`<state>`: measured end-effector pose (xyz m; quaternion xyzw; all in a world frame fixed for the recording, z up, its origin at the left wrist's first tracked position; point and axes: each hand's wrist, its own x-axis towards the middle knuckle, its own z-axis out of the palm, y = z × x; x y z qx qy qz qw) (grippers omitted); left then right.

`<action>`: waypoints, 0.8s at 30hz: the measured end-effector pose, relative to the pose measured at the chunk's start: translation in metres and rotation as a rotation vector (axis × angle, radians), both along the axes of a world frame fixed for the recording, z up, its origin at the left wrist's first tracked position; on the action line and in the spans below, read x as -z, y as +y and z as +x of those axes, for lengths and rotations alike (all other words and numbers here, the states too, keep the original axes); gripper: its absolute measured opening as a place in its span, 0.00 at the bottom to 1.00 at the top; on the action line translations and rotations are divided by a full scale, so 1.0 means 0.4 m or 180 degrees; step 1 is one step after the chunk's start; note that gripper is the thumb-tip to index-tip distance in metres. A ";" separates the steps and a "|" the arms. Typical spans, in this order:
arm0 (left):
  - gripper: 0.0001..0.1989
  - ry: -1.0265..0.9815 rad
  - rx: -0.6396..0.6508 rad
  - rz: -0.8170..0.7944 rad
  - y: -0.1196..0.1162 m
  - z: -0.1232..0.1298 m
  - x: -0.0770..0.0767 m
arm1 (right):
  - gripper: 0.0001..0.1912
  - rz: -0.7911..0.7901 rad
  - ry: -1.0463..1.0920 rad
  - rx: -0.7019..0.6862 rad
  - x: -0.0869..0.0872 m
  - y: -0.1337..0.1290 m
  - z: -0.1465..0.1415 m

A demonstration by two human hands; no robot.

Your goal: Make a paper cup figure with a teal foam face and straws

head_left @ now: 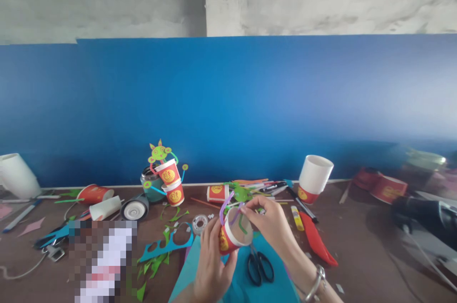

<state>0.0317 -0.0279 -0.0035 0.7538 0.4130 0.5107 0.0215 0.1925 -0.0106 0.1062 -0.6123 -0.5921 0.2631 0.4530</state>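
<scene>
Paper cup, red with a white rim, is held tilted above a blue sheet on the brown table. The left hand is closed around its wall at eight o'clock. At the mouth's one o'clock, the right hand pinches a purple strip between thumb and fingertip; a second purple strip rises from the rim at ten, and a bent green strip shows within the mouth. Black-handled scissors lie between four and five o'clock from the cup, a tape roll toward ten, a yellow glue stick between two and three. Farther out, a cup figure stands between ten and eleven, white stacked cups near two.
</scene>
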 end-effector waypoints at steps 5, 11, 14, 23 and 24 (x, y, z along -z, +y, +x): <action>0.27 -0.0005 -0.0041 -0.0011 0.000 -0.001 0.001 | 0.09 0.0125 -0.0086 0.0041 -0.007 -0.007 -0.005; 0.27 0.0008 -0.0071 -0.0082 -0.002 -0.004 0.006 | 0.12 0.0053 0.0052 -0.0141 -0.016 -0.013 -0.006; 0.27 0.0002 -0.0010 -0.0083 -0.003 -0.005 0.003 | 0.13 -0.0016 0.0439 -0.0252 -0.004 -0.008 -0.002; 0.27 0.0060 -0.0009 -0.0004 -0.002 -0.008 -0.004 | 0.13 -0.0011 0.0602 -0.0140 0.006 -0.006 0.002; 0.27 0.0055 0.0002 -0.0008 -0.003 -0.008 -0.004 | 0.13 0.0008 0.0622 -0.0134 0.004 -0.006 0.001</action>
